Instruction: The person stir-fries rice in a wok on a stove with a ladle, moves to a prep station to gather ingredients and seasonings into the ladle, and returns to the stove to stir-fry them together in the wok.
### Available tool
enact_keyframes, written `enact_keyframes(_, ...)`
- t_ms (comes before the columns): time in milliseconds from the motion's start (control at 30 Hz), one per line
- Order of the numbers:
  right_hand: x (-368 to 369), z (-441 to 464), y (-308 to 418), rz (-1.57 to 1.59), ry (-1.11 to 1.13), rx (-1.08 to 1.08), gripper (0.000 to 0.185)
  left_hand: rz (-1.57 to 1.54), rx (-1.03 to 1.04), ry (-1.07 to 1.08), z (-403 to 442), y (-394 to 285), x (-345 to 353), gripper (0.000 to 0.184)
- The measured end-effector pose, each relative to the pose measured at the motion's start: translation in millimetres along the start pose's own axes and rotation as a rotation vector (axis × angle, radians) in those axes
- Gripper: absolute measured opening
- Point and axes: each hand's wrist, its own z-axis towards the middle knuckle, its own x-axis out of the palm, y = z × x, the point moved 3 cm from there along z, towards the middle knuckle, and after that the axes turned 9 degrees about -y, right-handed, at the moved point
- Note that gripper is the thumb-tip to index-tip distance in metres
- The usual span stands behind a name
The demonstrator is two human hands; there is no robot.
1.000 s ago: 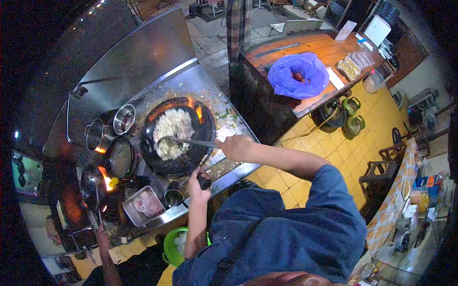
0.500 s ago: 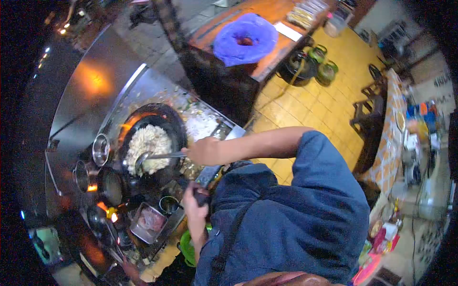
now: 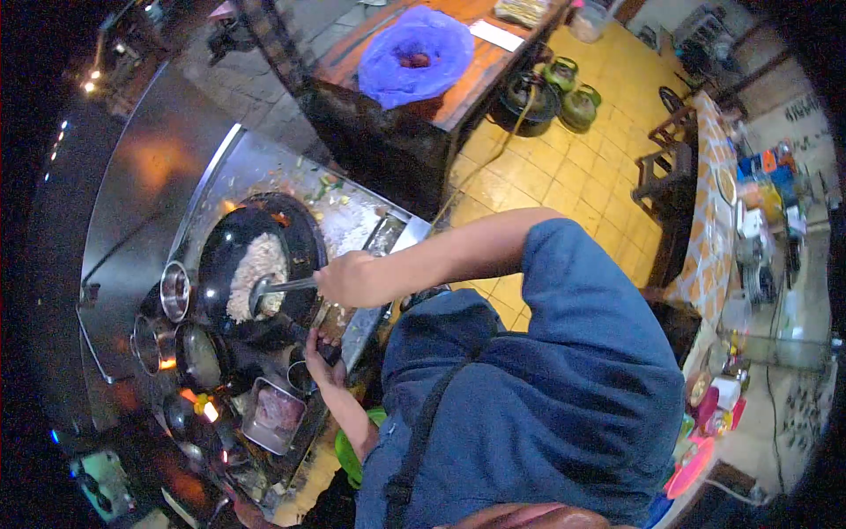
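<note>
Fried rice [image 3: 256, 269] lies in a black wok [image 3: 216, 273], heaped toward the wok's near side. The wok looks tilted over its burner. My right hand [image 3: 348, 279] is closed round the handle of a steel ladle [image 3: 295, 285], whose bowl rests in the rice. Lower down, my left hand [image 3: 322, 357] is closed round the dark wok handle [image 3: 330, 353] at the wok's near edge; part of the grip is hidden.
Beside the wok stand a metal bowl [image 3: 175, 291], a second pan [image 3: 201, 357] and a metal tray of pinkish food [image 3: 276, 414]. Flames [image 3: 208, 408] show at another burner. Another person's hand [image 3: 247, 510] is at the bottom. A table with a blue bag-lined basin [image 3: 414, 88] and green gas cylinders [image 3: 579, 108] stand beyond.
The wok has moved and tilted, and the rice has gathered toward its near side. My left hand has moved forward toward the stove. My right hand keeps the ladle in the rice.
</note>
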Motion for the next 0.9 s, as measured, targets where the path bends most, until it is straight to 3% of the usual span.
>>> enact_keyframes(33, 16, 5, -3, 0.065, -0.138, 0.012, 0.022, 0.112, 0.035, -0.116, -22, -2, 11, 0.018)
enact_keyframes(67, 33, 8, -6, 0.053, -0.150, 0.047, 0.022, -0.001, -0.058, -0.106, -46, 3, 29, 0.017)
enact_keyframes(133, 46, 12, -3, -0.127, -0.265, 0.076, 0.025, -0.085, -0.125, 0.072, -76, 15, 36, 0.014)
enact_keyframes(200, 33, 3, -1, -0.039, -0.270, -0.002, 0.024, -0.018, -0.224, 0.133, -90, 18, 39, 0.012)
enact_keyframes(267, 23, -14, 0, 0.103, -0.212, -0.133, 0.027, 0.124, -0.154, -0.116, -67, -1, 37, 0.018)
enact_keyframes(300, 12, -21, 4, 0.070, -0.158, -0.031, 0.020, 0.087, -0.042, 0.090, -39, -4, 19, 0.021)
enact_keyframes(333, 3, -26, 5, 0.029, -0.103, 0.052, 0.015, 0.007, -0.031, 0.014, -4, 1, -6, 0.016)
enact_keyframes(367, 25, -21, -5, 0.100, -0.190, 0.121, 0.022, 0.040, 0.151, -0.160, -40, -11, 19, 0.016)
enact_keyframes(400, 35, -14, -11, -0.208, -0.027, 0.079, 0.028, -0.064, 0.005, 0.067, -10, -2, -6, 0.016)
enact_keyframes(433, 36, -9, -20, -0.215, -0.043, 0.208, 0.038, -0.145, -0.007, 0.065, -33, 0, 5, 0.017)
enact_keyframes(467, 34, 0, -29, -0.200, -0.112, 0.223, 0.048, 0.247, 0.413, 0.204, -75, -9, 28, 0.018)
enact_keyframes(500, 31, 7, -42, -0.149, -0.103, 0.198, 0.052, -0.157, -0.153, 0.229, -88, 1, 28, 0.018)
enact_keyframes(533, 8, 3, -43, -0.157, -0.093, 0.170, 0.054, -0.069, -0.227, 0.095, -104, 4, 31, 0.019)
enact_keyframes(567, -17, -1, -39, -0.106, -0.069, 0.201, 0.056, -0.156, -0.289, 0.113, -103, 5, 34, 0.019)
enact_keyframes(667, -33, -8, -35, 0.041, -0.091, 0.161, 0.059, -0.023, 0.079, 0.053, -43, 8, 6, 0.015)
enact_keyframes(733, -18, 3, -37, 0.185, -0.255, 0.152, 0.051, 0.085, 0.208, 0.026, 8, 10, -9, 0.013)
enact_keyframes(767, -13, 21, -28, 0.287, -0.211, 0.177, 0.045, 0.103, 0.280, 0.016, 41, 17, -21, 0.010)
enact_keyframes(833, 73, 63, -54, 0.509, -0.282, 0.174, 0.043, 0.043, 0.269, -0.040, 52, 8, -17, 0.010)
enact_keyframes(867, 74, 72, -31, 0.823, 0.042, 0.517, 0.045, -0.008, 0.247, -0.072, 57, 3, -13, 0.010)
enact_keyframes(900, 114, 87, -41, 0.919, 0.110, 0.534, 0.044, 0.093, 0.392, -0.229, 42, -8, -4, 0.010)
